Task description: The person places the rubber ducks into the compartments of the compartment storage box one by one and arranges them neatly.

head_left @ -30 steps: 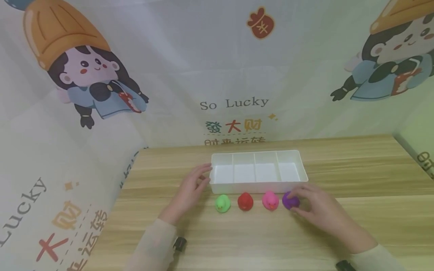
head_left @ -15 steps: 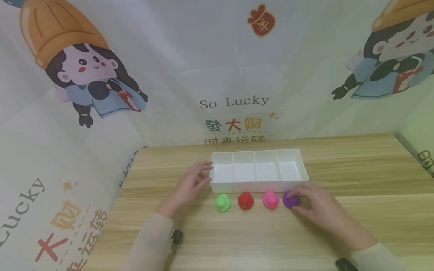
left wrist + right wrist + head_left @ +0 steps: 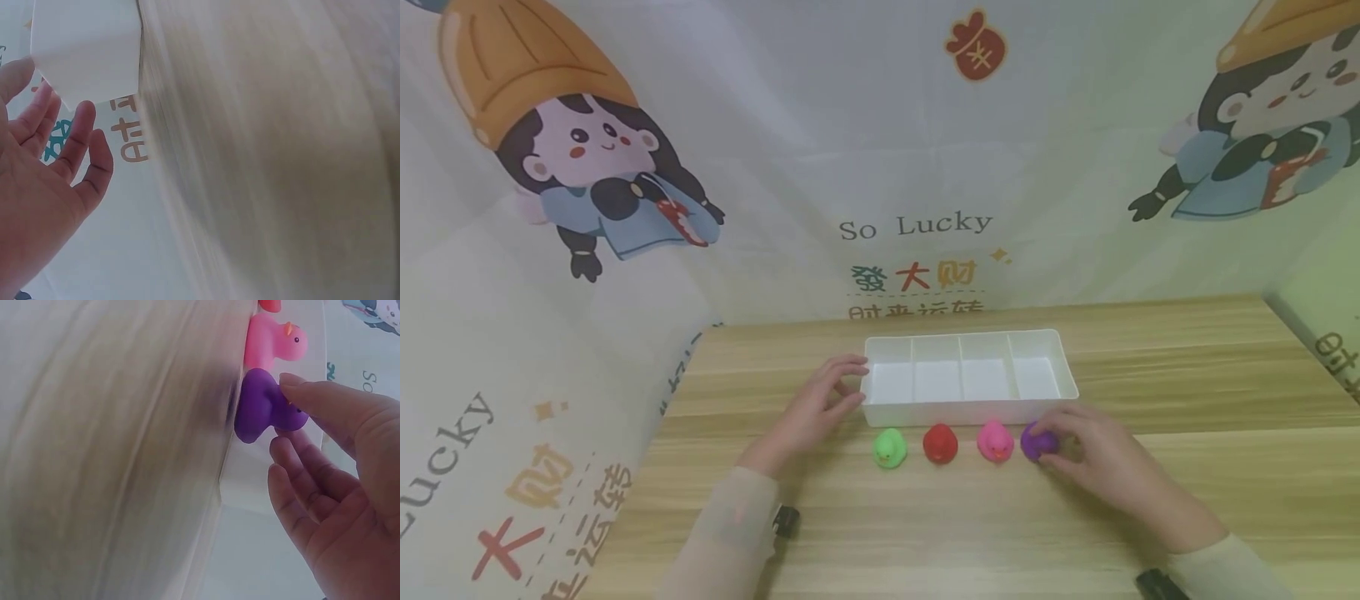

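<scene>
My right hand pinches the head of a purple rubber duck between thumb and fingers; the duck sits on the table at the right end of a row. To its left stand a pink duck, a red duck and a green duck. Behind the row lies a white tray divided into several compartments, with nothing visible in them. At the tray's left end, my left hand touches the wall with its fingertips, the fingers loosely bent, as the left wrist view also shows.
A wooden table bears everything. Its back and left edges meet a printed cloth with cartoon figures and lettering. A black strap piece shows at the left sleeve, and another at the right.
The hands, ducks and tray hold nearly the same places on the table. The left forearm has drawn slightly to the left, and the head view has shifted a little.
</scene>
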A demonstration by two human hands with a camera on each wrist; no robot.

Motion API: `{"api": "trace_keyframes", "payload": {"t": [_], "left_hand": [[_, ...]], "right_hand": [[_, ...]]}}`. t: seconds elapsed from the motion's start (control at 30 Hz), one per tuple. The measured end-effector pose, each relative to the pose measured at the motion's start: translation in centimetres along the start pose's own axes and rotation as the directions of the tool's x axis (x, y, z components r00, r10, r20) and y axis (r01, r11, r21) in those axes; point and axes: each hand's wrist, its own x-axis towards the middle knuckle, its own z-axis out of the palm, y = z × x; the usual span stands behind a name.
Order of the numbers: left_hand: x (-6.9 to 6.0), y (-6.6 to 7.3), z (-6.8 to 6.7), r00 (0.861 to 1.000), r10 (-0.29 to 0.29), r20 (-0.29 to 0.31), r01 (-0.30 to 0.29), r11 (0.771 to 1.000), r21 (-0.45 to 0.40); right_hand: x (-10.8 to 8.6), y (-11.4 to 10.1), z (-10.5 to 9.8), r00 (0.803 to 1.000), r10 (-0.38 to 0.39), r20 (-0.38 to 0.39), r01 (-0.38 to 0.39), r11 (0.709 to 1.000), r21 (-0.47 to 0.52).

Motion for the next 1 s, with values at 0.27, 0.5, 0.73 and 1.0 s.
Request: {"api": "trace_keyframes", "payload": {"t": [0.27, 0.5, 0.73, 1.0], "left_hand": [[-0.1, -0.3, 0.0, 1.0, -0.02, 0.017, 0.02, 1.0, -0.018], [0.0, -0.3, 0.1, 1.0, -0.005, 0.012, 0.005, 1.0, -0.024], [0.1, 0.1, 0.2, 1.0, -0.013, 0.019, 0.013, 1.0, -0.014], [0.1, 0.2, 0.0, 1.0, -0.015, 0.022, 0.015, 1.0, -0.023]], "right_hand": [[0.5, -0.5, -0.3, 1.0, -0.003, -0.002, 0.003, 1.0, 0.008], [1.1, -1.4, -1.0, 1.0, -0.012, -0.002, 0.012, 1.0, 0.008], [1.5, -1.7, -1.4, 0.997, -0.067, -0.024, 0.067, 0.998, 0.004], [2.9, -2.5, -1.8, 0.987, -0.158, -0.042, 0.158, 0.987, 0.002]]}}
